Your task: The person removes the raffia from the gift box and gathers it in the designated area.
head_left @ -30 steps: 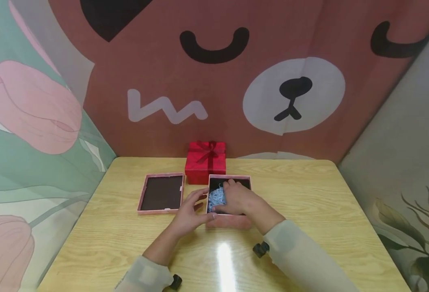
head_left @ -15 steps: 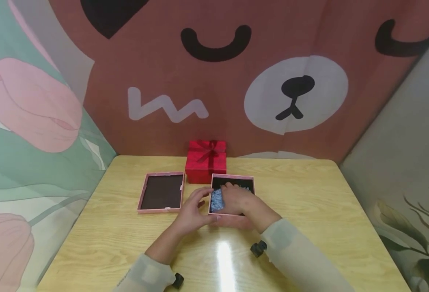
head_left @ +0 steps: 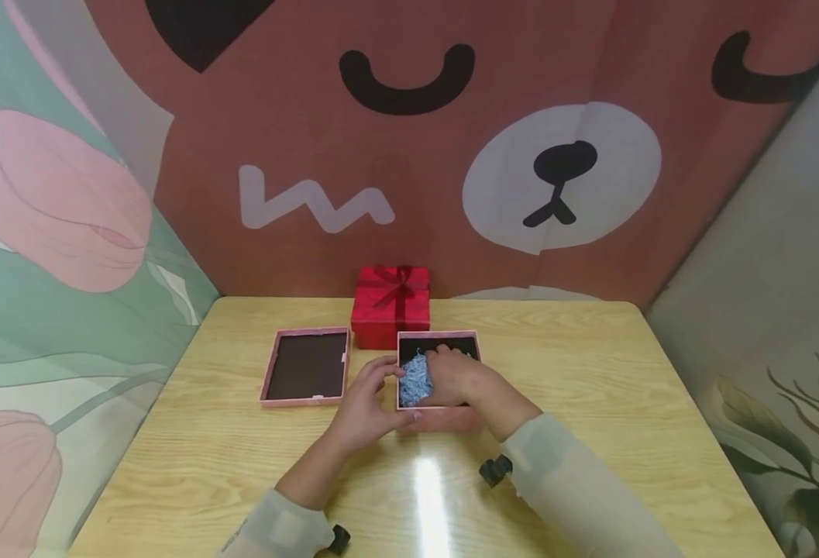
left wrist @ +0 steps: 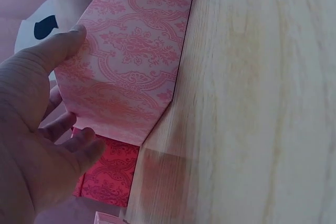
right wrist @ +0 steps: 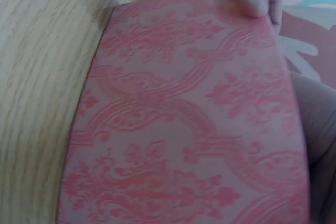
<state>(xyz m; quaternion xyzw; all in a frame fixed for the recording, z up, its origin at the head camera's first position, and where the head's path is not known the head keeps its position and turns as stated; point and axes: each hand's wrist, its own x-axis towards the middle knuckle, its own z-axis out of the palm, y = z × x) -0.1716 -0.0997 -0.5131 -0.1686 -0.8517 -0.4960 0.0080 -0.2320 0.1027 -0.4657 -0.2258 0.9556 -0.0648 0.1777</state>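
Note:
A pink patterned box (head_left: 440, 418) sits uncovered on the table, its black inside partly filled with blue shredded paper (head_left: 416, 380). At its near left corner is my left hand (head_left: 362, 411), thumb against the front wall and index fingertip at the left rim. The left wrist view shows that thumb (left wrist: 71, 43) on the pink wall, with the other fingers loosely bent around the side. My right hand (head_left: 458, 377) reaches down into the box over the shredded paper. Its fingertips are hidden by the hand and the walls, so I cannot tell whether it holds any paper.
The pink lid (head_left: 307, 368) lies upturned to the left, dark inside showing. Behind the pink box stands a red gift box (head_left: 381, 318) with a dark red ribbon bow. A bear-print curtain (head_left: 297, 139) hangs along the back edge of the wooden table (head_left: 562, 364).
The box shifted slightly right, then back left in view. My right hand shifted a little inside it, and the blue paper on the left is uncovered again. The left hand stays at the corner.

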